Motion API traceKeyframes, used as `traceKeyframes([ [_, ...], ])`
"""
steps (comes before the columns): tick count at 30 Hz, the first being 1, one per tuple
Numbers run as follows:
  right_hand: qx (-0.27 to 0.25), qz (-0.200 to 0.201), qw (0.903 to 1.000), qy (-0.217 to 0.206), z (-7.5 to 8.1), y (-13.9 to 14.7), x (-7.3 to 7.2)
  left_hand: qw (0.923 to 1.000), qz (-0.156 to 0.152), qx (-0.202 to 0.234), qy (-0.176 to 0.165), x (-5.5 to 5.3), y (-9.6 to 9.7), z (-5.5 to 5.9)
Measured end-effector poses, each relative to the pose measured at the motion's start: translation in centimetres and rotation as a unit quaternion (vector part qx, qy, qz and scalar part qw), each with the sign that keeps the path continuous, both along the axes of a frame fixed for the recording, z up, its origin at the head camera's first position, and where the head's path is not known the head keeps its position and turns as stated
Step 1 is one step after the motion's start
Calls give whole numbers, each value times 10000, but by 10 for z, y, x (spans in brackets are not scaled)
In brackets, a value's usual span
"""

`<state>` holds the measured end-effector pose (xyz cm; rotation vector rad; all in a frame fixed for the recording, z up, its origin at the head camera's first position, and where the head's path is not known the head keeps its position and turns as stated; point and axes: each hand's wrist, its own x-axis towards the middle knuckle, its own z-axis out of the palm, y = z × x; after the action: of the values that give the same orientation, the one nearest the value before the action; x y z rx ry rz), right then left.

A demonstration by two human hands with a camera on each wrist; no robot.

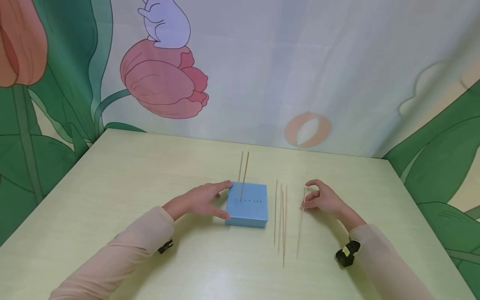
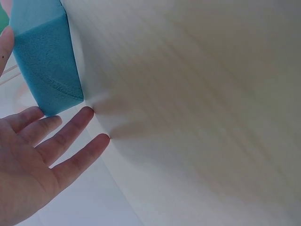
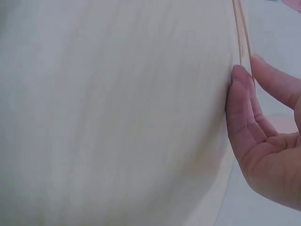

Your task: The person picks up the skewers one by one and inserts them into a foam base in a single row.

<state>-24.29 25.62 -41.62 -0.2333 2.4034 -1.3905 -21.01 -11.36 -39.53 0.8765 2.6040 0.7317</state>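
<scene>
1. The right hand (image 1: 325,201) pinches one thin wooden stick (image 1: 301,227) near its far end; the stick's long axis runs near to far, crosswise to the row of holes (image 1: 250,201).
2. The blue block (image 1: 247,213) sits left of that stick, with four loose sticks (image 1: 283,225) lying between them on the table (image 1: 168,158).
3. The left hand (image 1: 202,200), nearer the block, touches its left side, thumb and fingers spread, not clenched.
4. Two standing sticks (image 1: 245,171) occupy the row's left end.
</scene>
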Motion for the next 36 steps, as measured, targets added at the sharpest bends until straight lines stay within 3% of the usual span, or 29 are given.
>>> traceKeyframes([
  [8, -847, -217, 9962, -14, 7, -3, 7, 10000, 24, -9, -15, 0, 1, 0],
  [27, -1099, -560, 9852, 1192, 50, -22, 34, 10000, 56, -20, -42, 0, 1, 0],
  [36, -1145, -489, 9703, 2073, 68, -38, 48, 10000, 33, -38, -45, 1, 2, 3],
])
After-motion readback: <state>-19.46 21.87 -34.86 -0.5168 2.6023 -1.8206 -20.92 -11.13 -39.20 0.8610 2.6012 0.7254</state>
